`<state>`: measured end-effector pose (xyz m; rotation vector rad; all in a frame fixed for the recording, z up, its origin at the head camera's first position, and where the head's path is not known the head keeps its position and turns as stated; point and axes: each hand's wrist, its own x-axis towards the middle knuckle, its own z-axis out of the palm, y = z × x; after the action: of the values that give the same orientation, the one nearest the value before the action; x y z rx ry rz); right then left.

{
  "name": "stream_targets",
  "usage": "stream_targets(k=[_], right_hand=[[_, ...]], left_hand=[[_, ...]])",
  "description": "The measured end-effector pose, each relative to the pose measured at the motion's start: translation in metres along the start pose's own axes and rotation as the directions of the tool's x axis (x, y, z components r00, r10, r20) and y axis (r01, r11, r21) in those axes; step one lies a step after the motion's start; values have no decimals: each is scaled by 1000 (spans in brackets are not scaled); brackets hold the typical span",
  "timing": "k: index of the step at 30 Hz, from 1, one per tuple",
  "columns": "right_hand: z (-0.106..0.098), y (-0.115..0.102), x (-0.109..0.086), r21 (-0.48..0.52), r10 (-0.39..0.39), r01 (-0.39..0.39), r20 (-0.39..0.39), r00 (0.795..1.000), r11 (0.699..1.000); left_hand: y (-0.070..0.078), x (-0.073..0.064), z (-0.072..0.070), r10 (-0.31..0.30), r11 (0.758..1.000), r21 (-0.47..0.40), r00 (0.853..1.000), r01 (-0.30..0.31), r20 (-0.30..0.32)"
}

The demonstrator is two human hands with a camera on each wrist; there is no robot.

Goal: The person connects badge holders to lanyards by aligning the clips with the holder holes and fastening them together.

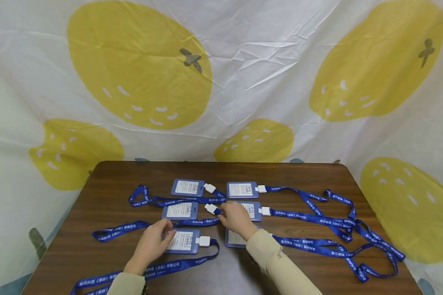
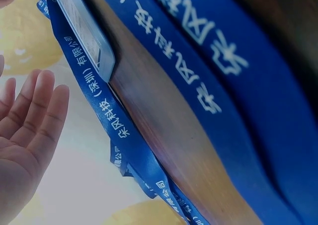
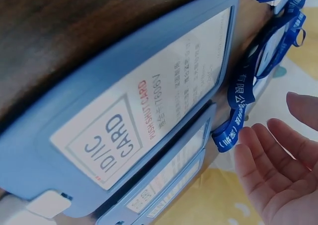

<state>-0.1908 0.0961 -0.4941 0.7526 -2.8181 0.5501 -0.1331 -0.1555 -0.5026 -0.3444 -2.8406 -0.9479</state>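
Note:
In the head view, my left hand (image 1: 153,243) is above the left edge of the nearest left badge holder (image 1: 182,241), which is blue with a white card. Its fingers look extended and hold nothing in the left wrist view. My right hand (image 1: 238,219) reaches between the two columns of badges, partly covering the middle right holder (image 1: 252,210). Its fingertips are beside the white clip (image 1: 211,209) of the middle left badge (image 1: 179,210) and its blue lanyard (image 3: 229,135). Thumb and fingers stand apart in the right wrist view; whether the fingertips touch the strap I cannot tell.
Further back lie the far left badge (image 1: 187,187) and the far right badge (image 1: 241,189). Blue lanyards spread left and, overlapping, right (image 1: 339,223) across the brown table (image 1: 299,270). A lemon-print cloth (image 1: 258,94) hangs behind the table.

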Motion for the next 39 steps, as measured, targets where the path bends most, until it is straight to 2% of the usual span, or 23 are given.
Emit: stream_targets(k=[15, 23, 32, 39], right_hand=[[12, -3, 17, -154, -22, 27, 29, 999, 988], [19, -5, 23, -212, 1, 4, 27, 1000, 977], [24, -8, 32, -255, 102, -71, 109, 989, 964], [32, -7, 35, -264, 138, -102, 122, 983, 959]], left_hand=[[0, -2, -1, 8, 1000, 0, 1000, -8, 15], [0, -3, 0, 3, 1000, 10, 1000, -3, 26], [-1, -5, 0, 10, 1000, 19, 1000, -11, 22], [-1, -5, -1, -2, 1000, 22, 1000, 1, 26]])
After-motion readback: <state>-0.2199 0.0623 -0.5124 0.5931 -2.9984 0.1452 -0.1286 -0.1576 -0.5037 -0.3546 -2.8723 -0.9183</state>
